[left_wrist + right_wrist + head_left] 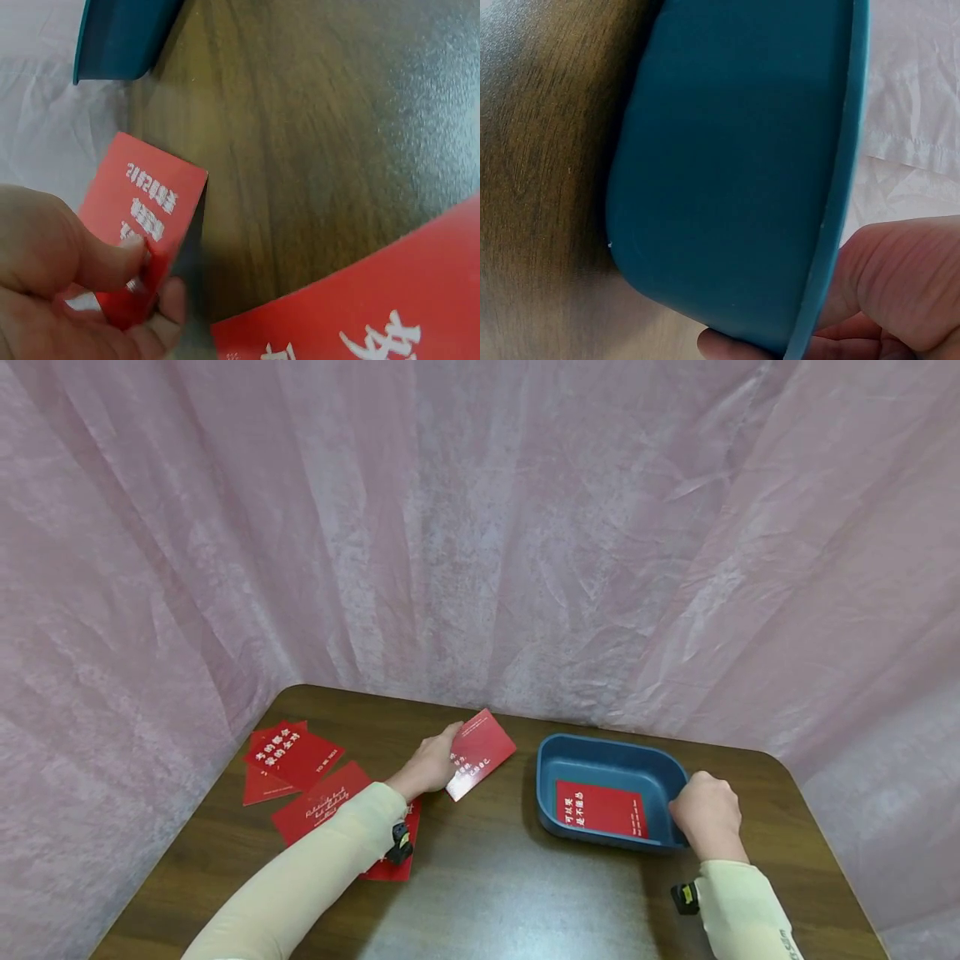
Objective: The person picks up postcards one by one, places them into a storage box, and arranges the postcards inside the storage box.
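My left hand [435,763] pinches a red card [482,752] with white lettering, thumb on its printed face and fingers behind, as the left wrist view shows. The card is tilted over the table, left of a blue rectangular bin [551,760]. Inside that bin lies another red card [611,810] with white characters. My right hand [707,814] grips the bin's right end by the rim; in the right wrist view the thumb [900,277] is on the inner side and a fingertip [731,346] under the outer wall.
Several red cards [300,756] lie overlapping at the table's left end. More red cards [322,806] lie partly under my left forearm. A pink curtain [480,543] hangs along the far edge of the brown wooden table [495,893].
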The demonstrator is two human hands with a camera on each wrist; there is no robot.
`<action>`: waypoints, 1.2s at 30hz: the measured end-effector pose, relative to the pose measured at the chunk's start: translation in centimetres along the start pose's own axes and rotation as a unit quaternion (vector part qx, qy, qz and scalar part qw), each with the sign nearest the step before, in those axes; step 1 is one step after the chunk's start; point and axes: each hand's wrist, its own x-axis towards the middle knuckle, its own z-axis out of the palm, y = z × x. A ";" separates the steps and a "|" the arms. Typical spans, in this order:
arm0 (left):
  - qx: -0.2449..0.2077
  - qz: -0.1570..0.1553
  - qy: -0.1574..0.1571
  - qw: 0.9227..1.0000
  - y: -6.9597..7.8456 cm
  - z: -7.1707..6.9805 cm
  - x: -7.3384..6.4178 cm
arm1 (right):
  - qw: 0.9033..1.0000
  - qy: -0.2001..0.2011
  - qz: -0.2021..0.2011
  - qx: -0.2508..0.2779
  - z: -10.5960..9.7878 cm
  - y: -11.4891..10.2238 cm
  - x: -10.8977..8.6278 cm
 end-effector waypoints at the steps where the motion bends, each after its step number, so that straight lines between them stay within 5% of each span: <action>1: -0.011 -0.001 0.001 1.000 0.1 -0.1 0.0 | 1.000 0.000 -0.001 0.000 0.0 0.0 0.0; 10: -0.138 0.030 0.072 0.987 0.8 -1.7 0.4 | 1.000 0.005 0.001 0.001 -0.2 -0.1 -0.3; 17: -0.124 0.106 0.116 0.980 2.1 -3.6 0.7 | 1.000 0.005 -0.002 0.006 -0.2 -0.1 -0.3; 25: -0.132 0.151 0.100 0.975 4.9 -4.6 1.0 | 1.000 0.000 -0.003 0.005 -0.2 0.1 -0.3; 30: -0.135 0.155 0.098 0.974 7.1 -4.6 0.8 | 1.000 0.006 -0.002 0.005 -0.1 0.2 -0.1; 36: -0.196 0.144 0.067 0.968 10.0 -3.6 0.8 | 1.000 0.018 -0.006 0.005 0.0 0.3 0.1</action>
